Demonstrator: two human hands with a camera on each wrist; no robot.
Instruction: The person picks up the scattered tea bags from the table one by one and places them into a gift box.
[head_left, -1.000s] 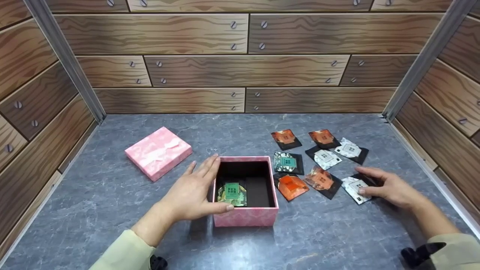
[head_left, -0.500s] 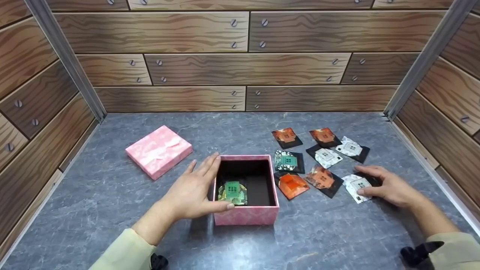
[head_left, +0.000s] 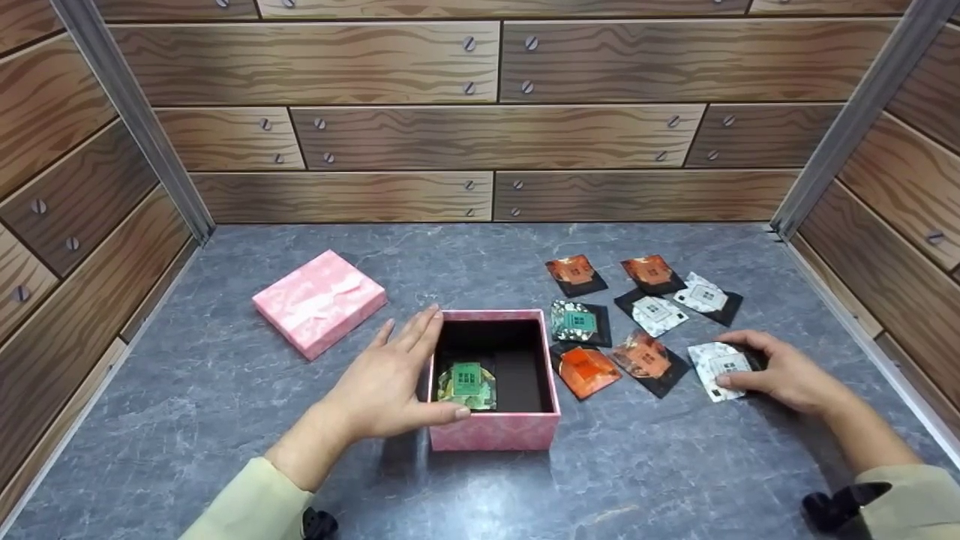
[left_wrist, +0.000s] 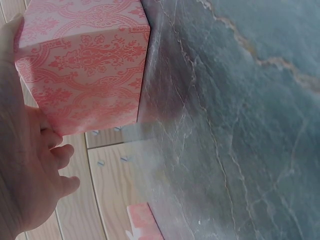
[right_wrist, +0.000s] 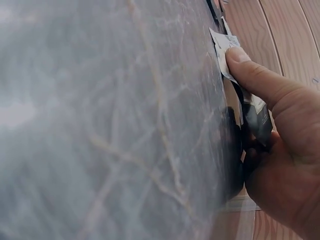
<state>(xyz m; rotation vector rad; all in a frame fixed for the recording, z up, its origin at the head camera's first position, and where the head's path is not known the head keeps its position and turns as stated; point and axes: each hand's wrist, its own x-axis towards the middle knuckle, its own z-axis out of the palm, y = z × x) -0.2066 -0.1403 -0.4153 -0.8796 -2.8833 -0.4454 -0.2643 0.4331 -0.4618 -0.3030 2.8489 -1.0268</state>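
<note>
In the head view, an uncovered pink gift box [head_left: 495, 433] with a black inside stands at the front middle. A green patterned sachet [head_left: 466, 380] lies in its left half. My left hand [head_left: 386, 382] holds the box by its left side, thumb at the front rim and index finger at the far corner. On the right, my right hand [head_left: 784, 375] pinches a white-and-black sachet [head_left: 716, 367], thumb on top. The right wrist view shows that sachet [right_wrist: 223, 54] bent under the thumb, its edge off the table; the fingers beneath are partly hidden.
Several sachets lie right of the box, including orange [head_left: 587, 370], green-and-black [head_left: 577, 322], brown-orange [head_left: 651, 362] and white [head_left: 652, 311] ones; some overlap. The pink lid [head_left: 320, 304] rests at the back left. Wood-patterned walls [head_left: 337, 139] enclose the grey table [head_left: 225, 420].
The white-and-black sachet has tilted up slightly in my right hand, which has barely shifted. My left hand and the box keep their places.
</note>
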